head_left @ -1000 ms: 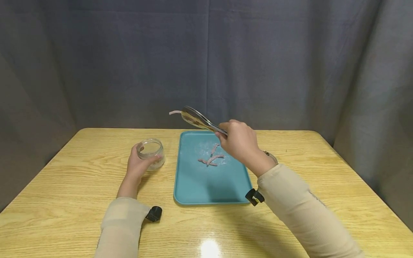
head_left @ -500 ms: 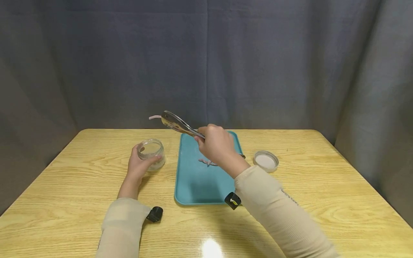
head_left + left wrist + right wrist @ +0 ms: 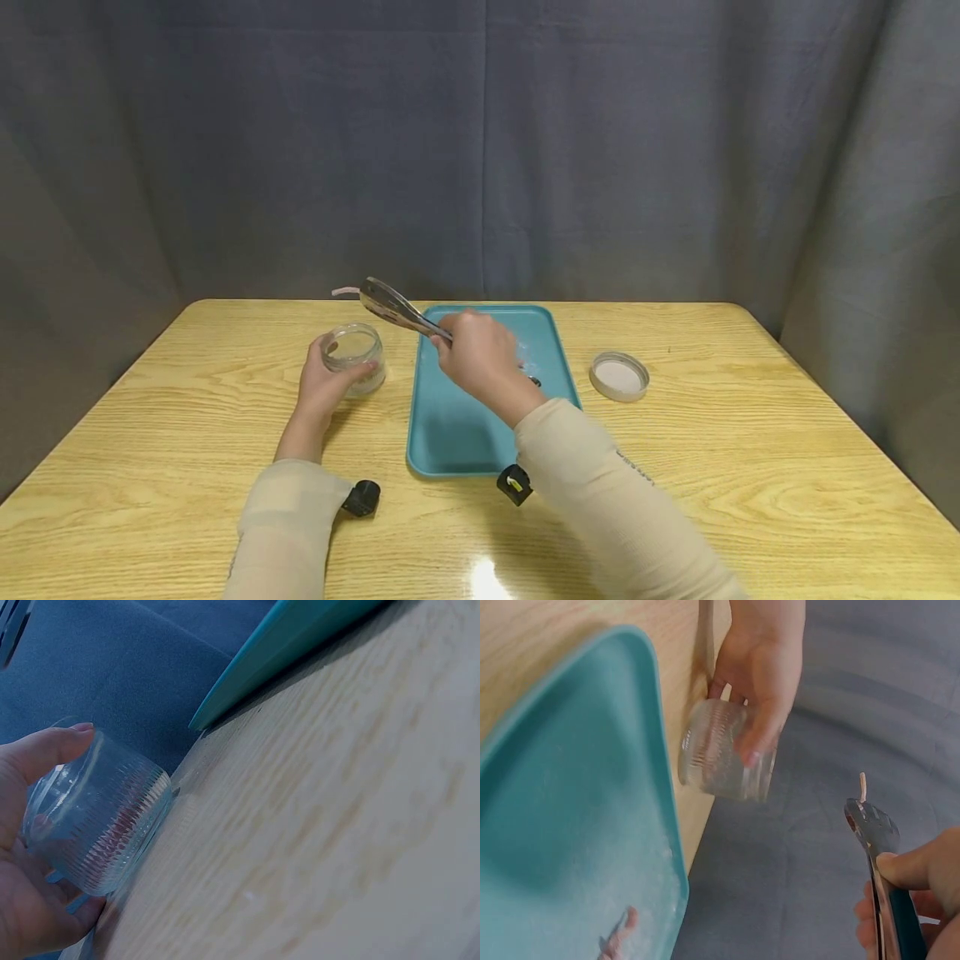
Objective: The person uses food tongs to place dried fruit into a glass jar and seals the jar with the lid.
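Note:
My left hand (image 3: 321, 387) grips a small ribbed glass jar (image 3: 352, 357) standing on the wooden table, also seen as the jar (image 3: 97, 825) and the jar (image 3: 724, 754). My right hand (image 3: 471, 354) holds metal tongs (image 3: 393, 308) that pinch a thin pink strip (image 3: 344, 291) just above and slightly behind the jar's mouth. The tongs (image 3: 877, 847) and strip (image 3: 862, 785) show in the right wrist view. A teal tray (image 3: 450, 425) lies right of the jar; one pink strip (image 3: 619, 941) shows on it, others hidden by my hand.
A round white jar lid (image 3: 618, 376) lies on the table right of the tray. A grey curtain hangs behind the table. The tray surface carries a dusting of white powder (image 3: 641, 877).
My right hand carried the tongs and pink strip leftward and lower, from over the tray's far edge to just above the jar. The left hand and jar stayed put.

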The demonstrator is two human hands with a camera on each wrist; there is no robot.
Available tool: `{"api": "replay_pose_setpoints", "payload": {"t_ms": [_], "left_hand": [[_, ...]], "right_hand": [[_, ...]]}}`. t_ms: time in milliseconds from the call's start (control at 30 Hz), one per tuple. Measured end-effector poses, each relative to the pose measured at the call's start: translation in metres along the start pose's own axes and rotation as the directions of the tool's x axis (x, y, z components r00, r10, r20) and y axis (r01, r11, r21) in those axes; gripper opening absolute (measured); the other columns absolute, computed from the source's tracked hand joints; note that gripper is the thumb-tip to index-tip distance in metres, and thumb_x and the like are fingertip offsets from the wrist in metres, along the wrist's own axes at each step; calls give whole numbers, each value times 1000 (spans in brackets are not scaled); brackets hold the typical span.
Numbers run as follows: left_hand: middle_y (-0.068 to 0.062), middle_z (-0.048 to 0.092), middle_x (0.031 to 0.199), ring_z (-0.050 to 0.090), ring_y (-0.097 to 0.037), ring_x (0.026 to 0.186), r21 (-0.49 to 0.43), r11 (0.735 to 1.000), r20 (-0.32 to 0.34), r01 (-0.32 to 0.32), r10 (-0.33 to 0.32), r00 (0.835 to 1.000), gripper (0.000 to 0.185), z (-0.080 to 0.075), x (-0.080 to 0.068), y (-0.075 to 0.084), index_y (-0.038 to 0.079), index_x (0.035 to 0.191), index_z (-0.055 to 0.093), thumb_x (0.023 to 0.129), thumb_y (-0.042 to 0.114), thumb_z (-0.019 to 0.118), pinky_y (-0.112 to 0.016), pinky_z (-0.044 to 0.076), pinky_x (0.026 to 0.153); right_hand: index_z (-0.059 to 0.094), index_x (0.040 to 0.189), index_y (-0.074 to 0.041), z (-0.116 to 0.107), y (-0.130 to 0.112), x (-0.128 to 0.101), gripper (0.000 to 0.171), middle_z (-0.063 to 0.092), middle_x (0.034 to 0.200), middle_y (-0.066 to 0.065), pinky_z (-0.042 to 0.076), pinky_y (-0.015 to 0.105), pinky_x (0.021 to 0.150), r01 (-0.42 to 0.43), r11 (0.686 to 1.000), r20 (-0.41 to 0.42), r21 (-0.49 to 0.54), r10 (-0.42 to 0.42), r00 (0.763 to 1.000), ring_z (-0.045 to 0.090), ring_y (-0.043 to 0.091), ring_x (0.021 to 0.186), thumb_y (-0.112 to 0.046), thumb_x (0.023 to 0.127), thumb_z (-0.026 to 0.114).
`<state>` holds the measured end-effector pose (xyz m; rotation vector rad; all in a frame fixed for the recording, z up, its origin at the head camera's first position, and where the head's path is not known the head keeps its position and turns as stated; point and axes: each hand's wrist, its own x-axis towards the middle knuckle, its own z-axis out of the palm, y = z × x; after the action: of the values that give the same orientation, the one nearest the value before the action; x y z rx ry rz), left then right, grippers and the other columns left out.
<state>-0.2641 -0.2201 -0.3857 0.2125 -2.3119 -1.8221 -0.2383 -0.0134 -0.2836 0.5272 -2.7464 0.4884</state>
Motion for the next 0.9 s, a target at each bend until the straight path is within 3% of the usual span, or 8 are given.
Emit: {"api": "replay_pose_setpoints", "payload": {"t_ms": [400, 900], "left_hand": [[-11, 17, 139, 18, -35, 123, 2, 1000, 4, 2, -2, 1000, 92, 1, 1, 2, 12, 138, 10, 70, 21, 71, -45, 22, 96], [-11, 15, 139, 20, -34, 122, -2, 1000, 19, -1, 1, 1000, 94, 0, 0, 2, 12, 138, 8, 70, 25, 72, -42, 24, 96]], "right_hand": [[61, 71, -19, 18, -6, -3, 17, 53, 61, -5, 37, 30, 44, 13, 1000, 5, -1, -13, 1000, 46, 12, 51, -29, 84, 55], [66, 84, -17, 34, -9, -6, 17, 52, 68, -4, 42, 33, 49, -3, 999, 43, -40, 5, 999, 52, 15, 61, -29, 85, 55]]}}
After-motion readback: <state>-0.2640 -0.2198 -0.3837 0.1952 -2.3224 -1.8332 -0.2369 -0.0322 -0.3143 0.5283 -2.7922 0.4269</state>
